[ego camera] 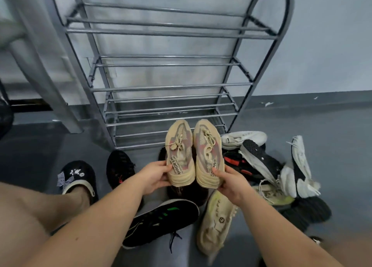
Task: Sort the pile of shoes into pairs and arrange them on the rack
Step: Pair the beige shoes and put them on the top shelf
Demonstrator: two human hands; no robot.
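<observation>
While a matched pair of beige knit sneakers is held up heel-first, the left hand (156,177) is curled round the heel of the left sneaker (179,154) and the right hand (231,183) round the heel of the right sneaker (209,153), the two touching side by side with toes pointed at the shoe rack (169,89). One pairing is judged to be made and placing to be in hand; next, both are to be carried forward and set level across the bars of one tier. Four tiers are counted, none yet bearing a shoe. Below the grips, a black sneaker with green stripes (161,221) and a pale yellow sneaker (216,222) lie on the floor (332,146). Right of the grips the pile (267,166) remains: roughly seven shoes, though overlap prevents a sure count. Left of them one black shoe (119,169) lies alone.
</observation>
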